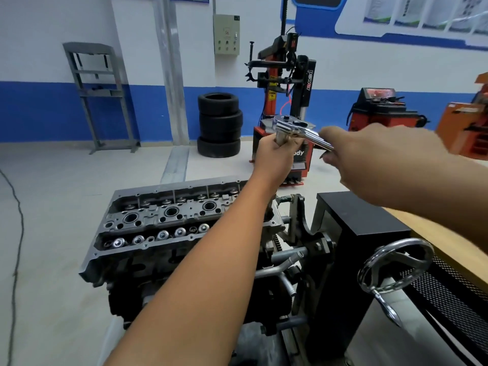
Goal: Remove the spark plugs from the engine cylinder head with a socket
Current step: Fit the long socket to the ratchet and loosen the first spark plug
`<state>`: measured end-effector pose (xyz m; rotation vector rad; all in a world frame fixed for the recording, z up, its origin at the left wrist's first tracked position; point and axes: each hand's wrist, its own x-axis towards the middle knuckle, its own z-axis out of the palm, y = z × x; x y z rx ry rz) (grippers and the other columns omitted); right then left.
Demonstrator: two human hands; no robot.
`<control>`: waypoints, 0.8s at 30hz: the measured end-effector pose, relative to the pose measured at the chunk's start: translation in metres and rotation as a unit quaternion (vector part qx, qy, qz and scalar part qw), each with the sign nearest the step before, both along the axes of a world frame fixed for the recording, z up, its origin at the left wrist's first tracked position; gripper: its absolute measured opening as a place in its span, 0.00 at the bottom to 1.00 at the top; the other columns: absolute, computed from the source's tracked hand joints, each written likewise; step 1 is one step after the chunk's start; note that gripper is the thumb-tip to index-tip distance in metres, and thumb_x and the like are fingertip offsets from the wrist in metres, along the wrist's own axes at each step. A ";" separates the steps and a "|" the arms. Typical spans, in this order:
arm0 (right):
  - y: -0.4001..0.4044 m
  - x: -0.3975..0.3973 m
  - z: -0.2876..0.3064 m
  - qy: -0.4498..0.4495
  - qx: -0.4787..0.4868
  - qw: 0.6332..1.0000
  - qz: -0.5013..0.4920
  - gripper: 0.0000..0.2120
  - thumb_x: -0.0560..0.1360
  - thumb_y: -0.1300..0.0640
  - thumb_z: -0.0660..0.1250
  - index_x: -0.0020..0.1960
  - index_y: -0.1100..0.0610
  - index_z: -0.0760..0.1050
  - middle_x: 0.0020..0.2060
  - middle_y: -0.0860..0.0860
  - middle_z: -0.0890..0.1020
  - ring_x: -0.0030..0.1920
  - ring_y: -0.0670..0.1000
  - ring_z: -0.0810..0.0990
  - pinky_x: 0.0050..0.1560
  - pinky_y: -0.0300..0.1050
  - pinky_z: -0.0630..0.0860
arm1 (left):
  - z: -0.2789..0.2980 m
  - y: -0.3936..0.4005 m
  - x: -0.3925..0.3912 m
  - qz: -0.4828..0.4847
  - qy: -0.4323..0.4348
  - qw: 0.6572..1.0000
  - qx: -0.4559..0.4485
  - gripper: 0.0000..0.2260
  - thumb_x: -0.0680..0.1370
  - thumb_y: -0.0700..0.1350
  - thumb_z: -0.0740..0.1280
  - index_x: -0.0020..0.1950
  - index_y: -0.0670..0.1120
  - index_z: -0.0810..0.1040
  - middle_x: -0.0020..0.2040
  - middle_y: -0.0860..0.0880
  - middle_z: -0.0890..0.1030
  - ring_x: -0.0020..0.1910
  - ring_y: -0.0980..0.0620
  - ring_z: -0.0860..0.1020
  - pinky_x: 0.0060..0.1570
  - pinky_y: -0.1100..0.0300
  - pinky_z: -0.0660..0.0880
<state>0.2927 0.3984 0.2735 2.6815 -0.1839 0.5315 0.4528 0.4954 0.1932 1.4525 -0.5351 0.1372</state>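
- Hands raised together above the far right end of the cylinder head point(169, 225); I see both meeting on one chrome ratchet wrench point(301, 133).
- Left hand point(274, 157): fingers curled round the socket point(280, 138) that hangs down from the ratchet head. Only the upper part of the socket shows above the fist.
- Right hand point(369, 159): fingers wrapped round the ratchet handle, which runs from the head down and to the right into the palm. Motion blur softens this hand, so I cannot make out single fingers.
- I cannot tell whether a spark plug sits in the socket; its lower end is hidden inside the left fist.
- Cylinder head lies well below the grip, on its stand, cam cover off. Three open plug wells point(171, 212) show along its middle; the left forearm covers the end nearest the grip.
- Below and right of the grip: the stand's chrome handwheel point(396, 265) and a black cabinet point(353, 220).
- Beyond the grip, directly behind the ratchet: a red tyre changer point(285, 83). To its left, a stack of tyres point(219, 125) on the floor.
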 end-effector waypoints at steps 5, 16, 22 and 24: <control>-0.010 0.012 -0.013 0.001 0.056 0.997 -0.048 0.25 0.78 0.32 0.63 0.39 0.53 0.64 0.35 0.52 0.72 0.32 0.54 0.73 0.32 0.49 0.73 | -0.001 -0.007 0.000 0.021 0.012 1.000 0.016 0.18 0.84 0.42 0.66 0.34 0.48 0.73 0.23 0.57 0.68 0.27 0.53 0.64 0.32 0.58 0.62; -0.026 0.037 -0.003 0.005 0.062 0.998 -0.009 0.23 0.75 0.39 0.74 0.37 0.53 0.67 0.37 0.53 0.75 0.34 0.56 0.78 0.36 0.53 0.80 | 0.007 -0.006 -0.005 0.016 0.066 0.998 -0.008 0.05 0.83 0.45 0.69 0.51 0.44 0.82 0.28 0.53 0.73 0.25 0.58 0.68 0.28 0.63 0.67; -0.029 0.042 0.000 0.010 0.036 0.999 -0.015 0.16 0.75 0.49 0.75 0.38 0.52 0.68 0.38 0.53 0.76 0.36 0.56 0.79 0.36 0.53 0.81 | 0.008 -0.009 -0.007 0.017 0.075 0.997 -0.022 0.04 0.82 0.44 0.71 0.47 0.47 0.81 0.46 0.46 0.81 0.46 0.49 0.76 0.43 0.59 0.73; -0.030 0.042 0.000 0.012 0.033 0.999 -0.018 0.12 0.75 0.53 0.74 0.40 0.53 0.71 0.39 0.53 0.76 0.36 0.57 0.80 0.35 0.51 0.79 | 0.008 -0.010 -0.005 0.023 0.077 0.997 -0.020 0.05 0.82 0.45 0.71 0.46 0.47 0.82 0.46 0.47 0.83 0.46 0.50 0.78 0.43 0.59 0.73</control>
